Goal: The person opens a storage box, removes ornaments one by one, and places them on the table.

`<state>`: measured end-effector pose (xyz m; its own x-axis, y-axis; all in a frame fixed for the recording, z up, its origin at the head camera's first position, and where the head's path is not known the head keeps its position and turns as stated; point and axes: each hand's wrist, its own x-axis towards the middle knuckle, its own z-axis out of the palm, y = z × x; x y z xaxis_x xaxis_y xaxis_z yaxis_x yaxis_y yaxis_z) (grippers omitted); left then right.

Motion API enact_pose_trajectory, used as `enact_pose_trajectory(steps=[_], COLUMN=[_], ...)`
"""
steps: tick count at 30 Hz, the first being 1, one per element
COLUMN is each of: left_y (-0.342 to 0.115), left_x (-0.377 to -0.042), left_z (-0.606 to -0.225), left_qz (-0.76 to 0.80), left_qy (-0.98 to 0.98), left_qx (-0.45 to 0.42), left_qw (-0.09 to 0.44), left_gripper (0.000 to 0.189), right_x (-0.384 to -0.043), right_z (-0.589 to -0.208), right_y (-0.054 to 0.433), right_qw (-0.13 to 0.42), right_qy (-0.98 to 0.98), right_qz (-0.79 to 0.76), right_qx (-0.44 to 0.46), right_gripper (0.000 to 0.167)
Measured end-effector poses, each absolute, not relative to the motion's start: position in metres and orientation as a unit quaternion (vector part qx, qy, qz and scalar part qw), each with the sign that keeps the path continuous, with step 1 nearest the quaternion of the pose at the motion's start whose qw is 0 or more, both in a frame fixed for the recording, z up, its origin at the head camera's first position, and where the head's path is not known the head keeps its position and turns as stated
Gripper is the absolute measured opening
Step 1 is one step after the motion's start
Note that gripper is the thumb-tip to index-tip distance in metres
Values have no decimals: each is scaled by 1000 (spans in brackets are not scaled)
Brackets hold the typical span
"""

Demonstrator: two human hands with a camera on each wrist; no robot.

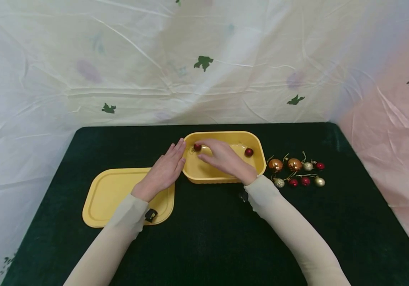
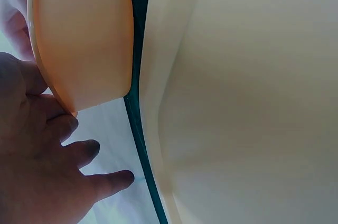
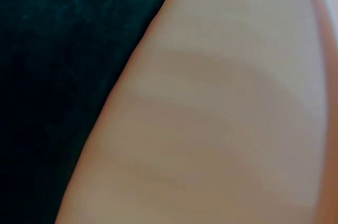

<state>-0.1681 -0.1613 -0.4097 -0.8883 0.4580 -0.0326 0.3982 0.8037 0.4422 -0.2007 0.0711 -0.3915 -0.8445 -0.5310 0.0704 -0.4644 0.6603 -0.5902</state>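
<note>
A yellow plastic box stands at the back middle of the table. Against its left rim rests my left hand, fingers straight; the left wrist view also shows this hand touching the rim. Reaching over the front wall, my right hand is inside the box, thumb and fingers spread apart. Just by its fingertips lies a small red bauble, partly covered by them. Another red bauble sits toward the box's right end. The right wrist view is mostly filled by the box's outer wall.
A yellow lid lies flat at the left, partly under my left forearm. Right of the box are several baubles in two rows: orange ones, red ones and gold ones. Dark green cloth covers the table; a patterned curtain hangs behind.
</note>
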Motion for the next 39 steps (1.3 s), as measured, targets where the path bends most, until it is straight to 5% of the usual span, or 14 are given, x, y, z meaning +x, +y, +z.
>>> enact_pose_trajectory(steps=[23,39], left_y=[-162,-161], left_x=[-168,-167], left_z=[-411,-409], left_qz=[220,219], left_qy=[947,948], left_qx=[223,219], left_qw=[71,77], left_gripper=[59,59], right_x=[-222,-221], right_z=[-403,-408], right_y=[56,55], right_qw=[112,86], right_qy=[918,924], right_qz=[-281,-259], right_qx=[-258,-267], right_gripper=[48,42])
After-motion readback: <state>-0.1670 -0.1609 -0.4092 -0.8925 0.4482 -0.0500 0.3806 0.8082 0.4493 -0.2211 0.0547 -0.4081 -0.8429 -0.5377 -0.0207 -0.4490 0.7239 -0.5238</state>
